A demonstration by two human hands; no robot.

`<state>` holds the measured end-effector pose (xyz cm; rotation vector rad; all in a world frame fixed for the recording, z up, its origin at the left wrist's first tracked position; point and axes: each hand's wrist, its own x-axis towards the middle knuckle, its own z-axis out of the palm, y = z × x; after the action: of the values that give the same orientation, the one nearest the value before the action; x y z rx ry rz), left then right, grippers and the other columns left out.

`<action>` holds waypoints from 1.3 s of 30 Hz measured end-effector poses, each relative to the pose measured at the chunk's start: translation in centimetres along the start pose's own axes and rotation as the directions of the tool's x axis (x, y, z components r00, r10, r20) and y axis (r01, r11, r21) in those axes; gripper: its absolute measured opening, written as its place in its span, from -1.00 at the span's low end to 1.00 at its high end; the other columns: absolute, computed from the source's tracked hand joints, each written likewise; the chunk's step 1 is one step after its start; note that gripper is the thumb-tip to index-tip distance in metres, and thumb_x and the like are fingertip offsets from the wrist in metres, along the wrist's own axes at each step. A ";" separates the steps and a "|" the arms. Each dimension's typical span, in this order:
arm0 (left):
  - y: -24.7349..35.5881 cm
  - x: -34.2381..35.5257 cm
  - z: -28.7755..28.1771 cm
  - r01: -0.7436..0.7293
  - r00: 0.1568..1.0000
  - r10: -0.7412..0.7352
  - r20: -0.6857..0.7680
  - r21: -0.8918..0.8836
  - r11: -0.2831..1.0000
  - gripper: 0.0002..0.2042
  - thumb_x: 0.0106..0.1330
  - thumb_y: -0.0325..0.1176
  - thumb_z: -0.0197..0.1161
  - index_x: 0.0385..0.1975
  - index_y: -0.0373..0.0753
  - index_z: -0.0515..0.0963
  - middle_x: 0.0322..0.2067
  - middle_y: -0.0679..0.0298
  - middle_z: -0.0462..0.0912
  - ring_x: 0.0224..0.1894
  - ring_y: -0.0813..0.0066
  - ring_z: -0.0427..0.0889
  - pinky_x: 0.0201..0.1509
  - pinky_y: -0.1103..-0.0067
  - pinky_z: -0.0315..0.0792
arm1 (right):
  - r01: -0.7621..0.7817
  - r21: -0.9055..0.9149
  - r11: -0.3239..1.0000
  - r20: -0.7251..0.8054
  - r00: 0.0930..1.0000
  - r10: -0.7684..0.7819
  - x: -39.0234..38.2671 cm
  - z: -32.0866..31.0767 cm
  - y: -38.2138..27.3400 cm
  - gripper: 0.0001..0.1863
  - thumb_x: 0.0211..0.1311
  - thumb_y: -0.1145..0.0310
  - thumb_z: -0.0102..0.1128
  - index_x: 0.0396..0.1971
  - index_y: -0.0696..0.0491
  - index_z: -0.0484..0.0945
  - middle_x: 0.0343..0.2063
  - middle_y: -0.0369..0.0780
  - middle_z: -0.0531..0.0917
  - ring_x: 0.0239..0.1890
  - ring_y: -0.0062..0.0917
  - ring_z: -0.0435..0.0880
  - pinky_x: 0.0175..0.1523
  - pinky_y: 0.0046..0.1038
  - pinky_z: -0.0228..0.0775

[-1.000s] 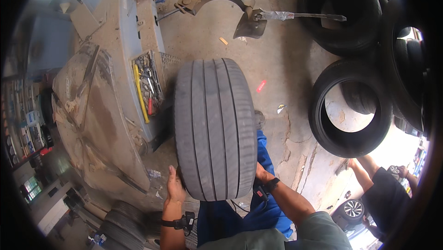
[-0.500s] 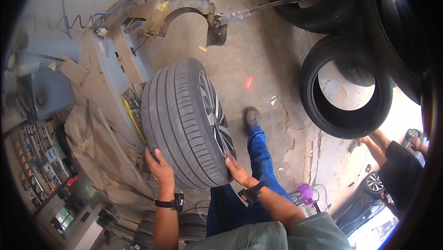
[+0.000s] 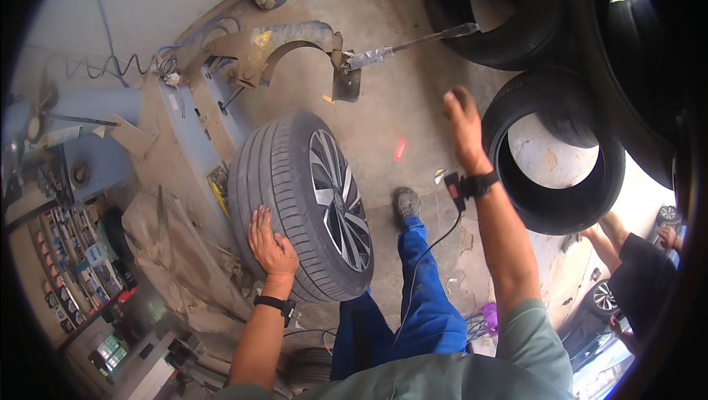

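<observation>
A car wheel (image 3: 276, 178), its black tyre fitted on a black and silver alloy rim (image 3: 339, 197), stands upright beside the machine. My left hand (image 3: 273, 246) lies on the tread with its fingers stretched out, not gripping. Raised over the floor to the right of the wheel is my right hand (image 3: 464, 130), apart from it. Its fingers are loosely bent and slightly apart, and nothing shows in them. Beyond the wheel, a curved metal arm (image 3: 295, 35) on the machine carries a long lever (image 3: 413, 44) that reaches right.
Loose tyres (image 3: 501, 178) stand and lie along the right. The blue-grey machine body (image 3: 173, 105) borders the left, near a tool rack (image 3: 81, 260). Another person (image 3: 641, 267) is at the lower right. My shoe (image 3: 405, 202) rests on the cracked concrete floor (image 3: 383, 105).
My right hand has left the wheel's rim side and risen up and right. My left hand has shifted onto the tread. The wheel has turned, showing more of its rim.
</observation>
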<state>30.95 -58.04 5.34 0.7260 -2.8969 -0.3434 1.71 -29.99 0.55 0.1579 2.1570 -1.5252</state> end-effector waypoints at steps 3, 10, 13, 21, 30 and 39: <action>0.1 -0.2 0.5 -0.003 1.000 0.003 0.019 0.002 1.000 -0.46 0.23 -0.42 -0.08 0.25 -0.41 0.42 0.29 -0.08 0.48 0.38 -0.13 0.38 0.51 0.07 0.11 | 0.156 0.232 0.960 -0.290 0.953 -0.085 13.1 -6.0 -2.7 -0.32 0.41 0.08 0.28 0.37 0.14 0.33 0.09 -0.20 0.58 -0.06 -0.52 0.56 0.02 -0.47 0.46; -0.6 -0.3 0.7 -0.038 0.999 0.037 0.032 0.043 0.998 -0.44 0.20 -0.44 -0.06 0.27 -0.42 0.36 0.30 -0.10 0.43 0.40 -0.14 0.33 0.52 0.07 0.09 | 0.156 0.328 0.932 -0.226 0.971 -0.083 19.4 -3.3 -9.0 -0.64 0.52 0.19 0.06 -0.10 0.17 0.67 -0.24 -0.22 0.73 -0.16 -0.57 0.63 0.01 -0.53 0.42; -1.0 -0.1 0.7 -0.032 0.999 0.031 0.028 0.057 0.998 -0.42 0.18 -0.45 -0.05 0.28 -0.40 0.34 0.31 -0.08 0.42 0.41 -0.12 0.32 0.53 0.08 0.07 | 0.386 -0.037 0.922 -0.234 0.893 -0.384 14.9 1.4 -13.6 -0.68 0.51 0.19 0.07 -0.10 0.11 0.68 -0.32 -0.25 0.74 -0.24 -0.58 0.64 -0.05 -0.54 0.44; -0.2 -1.6 1.1 -0.080 0.996 0.081 -0.044 0.025 0.996 -0.46 0.23 -0.43 -0.09 0.25 -0.45 0.34 0.30 -0.13 0.40 0.40 -0.18 0.31 0.52 0.03 0.09 | 0.347 -0.121 0.930 -0.281 0.887 -0.367 9.4 7.5 -15.5 -0.70 0.44 0.24 0.05 -0.21 0.15 0.66 -0.21 0.11 0.71 -0.07 0.06 0.67 0.09 -0.06 0.48; -0.7 -1.6 1.8 -0.107 0.992 0.109 -0.056 0.039 0.993 -0.41 0.15 -0.44 -0.01 0.28 -0.40 0.33 0.31 -0.05 0.40 0.40 -0.12 0.32 0.51 0.07 0.11 | 0.350 -0.149 0.925 -0.200 0.905 -0.374 4.8 9.5 -15.0 -0.67 0.49 0.19 0.04 -0.16 0.17 0.61 -0.25 0.07 0.72 -0.15 0.02 0.68 0.00 -0.12 0.51; -2.0 -2.1 1.7 -0.066 0.996 0.069 -0.065 0.052 0.997 -0.44 0.16 -0.42 -0.03 0.25 -0.38 0.36 0.30 -0.02 0.42 0.42 -0.08 0.32 0.51 0.05 0.10 | 0.444 -0.188 0.876 -0.030 0.889 -0.456 5.5 13.8 -17.3 -0.65 0.48 0.16 0.06 -0.16 0.19 0.59 -0.27 0.14 0.69 -0.14 0.13 0.65 0.00 -0.08 0.50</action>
<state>33.37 -58.42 3.09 0.6327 -2.8683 -0.2361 -5.00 -50.01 9.33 -0.3848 2.4967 -1.5700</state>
